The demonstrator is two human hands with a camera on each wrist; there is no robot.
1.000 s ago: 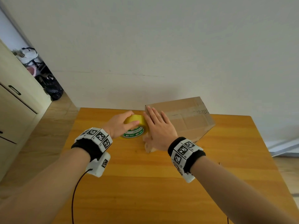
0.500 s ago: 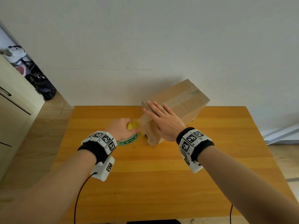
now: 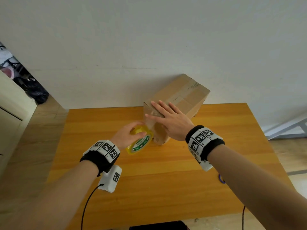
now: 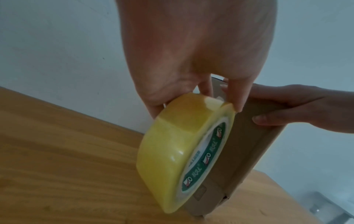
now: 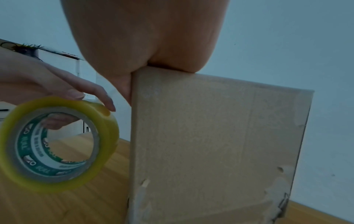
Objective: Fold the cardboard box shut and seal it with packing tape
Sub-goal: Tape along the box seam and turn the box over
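Cardboard box tipped up on the wooden table, tape roll held at its near-left face.

The cardboard box stands tilted at the far middle of the wooden table, its near bottom edge on the tabletop and its far end raised toward the white wall. The right hand lies flat over the box's upper near corner, fingers straight and spread, thumb down the left face. The left hand grips the yellow packing tape roll from above, fingers curled over the rim and thumb on the near side; the roll stands on edge, just beside that left face and close above the table. A pale cabinet stands at the far left, and a small purple ring lies on the table near the right forearm.
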